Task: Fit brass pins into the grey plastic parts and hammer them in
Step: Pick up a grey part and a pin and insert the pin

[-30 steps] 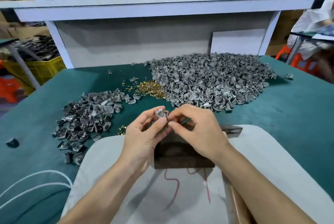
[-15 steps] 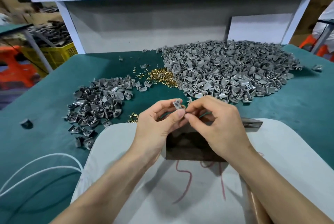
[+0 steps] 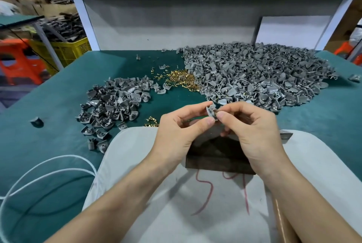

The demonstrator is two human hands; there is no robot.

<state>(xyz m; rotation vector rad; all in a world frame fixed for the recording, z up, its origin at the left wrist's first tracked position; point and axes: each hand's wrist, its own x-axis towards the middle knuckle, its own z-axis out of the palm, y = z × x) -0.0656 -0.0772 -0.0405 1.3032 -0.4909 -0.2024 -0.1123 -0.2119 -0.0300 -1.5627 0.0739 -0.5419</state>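
1 grey part (image 3: 211, 111) held above desk (image 3: 58, 89), long axis near-vertical. Left hand (image 3: 176, 133) pinches it thumb+index; right hand (image 3: 252, 131) pinches its right side. Behind: big parts pile (image 3: 254, 74), small parts pile (image 3: 111, 103), brass pin heap (image 3: 182, 79).

Forearms converge at centre; left hand (image 3: 176, 131), right hand (image 3: 252, 131) pinch grey part (image 3: 211, 111) with curled fingers (image 3: 208, 121).

The grey part (image 3: 211, 111) is largely covered by the pinching fingertips of the left hand (image 3: 180, 135) and right hand (image 3: 252, 131); what is held against it cannot be made out. The dark block (image 3: 217, 156) is partly hidden behind both hands. At the tabletop's near left corner, the white cable (image 3: 49, 166) is cut off by the frame.
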